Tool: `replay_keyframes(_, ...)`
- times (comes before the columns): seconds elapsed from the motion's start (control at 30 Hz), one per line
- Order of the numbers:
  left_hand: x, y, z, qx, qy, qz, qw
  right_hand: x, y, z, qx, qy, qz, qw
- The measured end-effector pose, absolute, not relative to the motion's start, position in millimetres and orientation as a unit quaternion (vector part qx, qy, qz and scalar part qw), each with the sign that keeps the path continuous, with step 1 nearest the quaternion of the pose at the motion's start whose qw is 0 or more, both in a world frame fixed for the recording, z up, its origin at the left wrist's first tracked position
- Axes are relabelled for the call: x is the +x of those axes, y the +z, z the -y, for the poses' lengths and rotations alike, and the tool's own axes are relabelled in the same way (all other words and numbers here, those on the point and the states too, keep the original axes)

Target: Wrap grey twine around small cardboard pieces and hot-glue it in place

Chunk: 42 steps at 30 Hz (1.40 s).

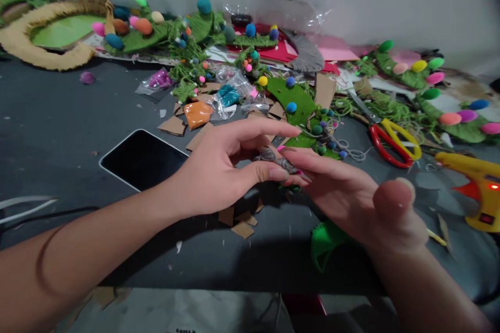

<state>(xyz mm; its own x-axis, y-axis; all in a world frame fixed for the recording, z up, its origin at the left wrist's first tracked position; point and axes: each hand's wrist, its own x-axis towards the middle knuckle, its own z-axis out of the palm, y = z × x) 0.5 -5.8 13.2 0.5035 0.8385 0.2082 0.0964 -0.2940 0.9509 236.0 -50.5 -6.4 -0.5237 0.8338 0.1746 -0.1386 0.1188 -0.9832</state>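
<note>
My left hand (213, 177) pinches a small piece wrapped in grey yarn (287, 165) between thumb and fingers, over the middle of the table. Bits of pink show at the piece's edges; the rest is hidden by my fingers. My right hand (351, 197) is open, palm turned up and thumb raised apart. Its stretched fingertips touch the far end of the yarn piece. Behind the hands lie loose grey yarn (344, 140) and a green leaf-like shape (299, 106) with small coloured pompoms.
A dark-screened phone (142, 158) lies left of my hands. Scissors (394, 145) with red and yellow handles and a yellow hot glue gun (482, 187) with a lit red light are at right. Cardboard scraps (242, 229) and small plastic bags (198, 113) are scattered about.
</note>
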Motion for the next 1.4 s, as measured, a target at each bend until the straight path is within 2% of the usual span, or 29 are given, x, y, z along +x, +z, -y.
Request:
replay_keyframes(0.33,0,13,6,0.706,0.377,-0.309,0.513,235,-10,50,-0.259,0.634,0.609,0.4)
replay_keyframes(0.53,1,14,5,0.709,0.378,-0.303,0.512,235,-14,51,-0.271,0.628,0.58,0.442)
replay_keyframes(0.87,1,9,7,0.721,0.397,-0.299,0.484,234,-6,51,-0.4,0.584,0.48,0.518)
replay_keyframes(1.0,-1,9,6,0.748,0.395,-0.306,0.438,234,-4,48,-0.401,0.552,0.497,0.537)
replay_keyframes(1.13,-4,11,-4,0.756,0.388,-0.351,0.394,238,-3,46,-0.483,0.431,0.52,0.557)
replay_keyframes(1.27,-7,10,-18,0.696,0.356,-0.396,0.482,258,1,41,-0.637,0.128,0.567,0.506)
replay_keyframes(1.4,-10,5,-26,0.659,0.331,-0.405,0.54,290,13,36,-0.662,-0.001,0.54,0.52)
